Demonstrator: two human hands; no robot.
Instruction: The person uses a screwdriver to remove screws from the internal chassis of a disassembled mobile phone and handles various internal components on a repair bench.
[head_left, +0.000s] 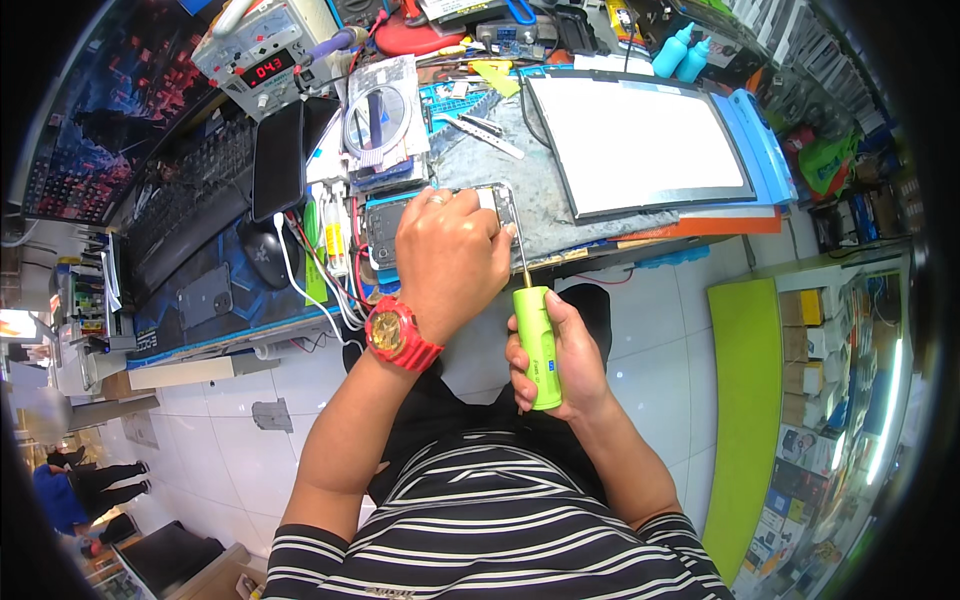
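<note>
My left hand (452, 250), with a red watch (392, 337) on its wrist, is curled over an opened phone (382, 238) at the bench's front edge. Its fingers press down on the phone and hide the middle part. Upright in my right hand (572, 360) is a bright green cordless tool (541, 350), the fingers wrapped round its body. A long thin metal shaft (521, 255) runs from the tool up to the phone's right end, beside my left fingertips. White-handled tweezers (485, 137) lie on the grey mat (550, 190) beyond.
A dark phone (279, 160) leans near the keyboard (190, 190) and black mouse (262, 253). Behind stands a power supply (262, 66). A white panel (640, 145) lies at right, with blue bottles (672, 52) beyond. White cables (290, 262) hang over the front edge.
</note>
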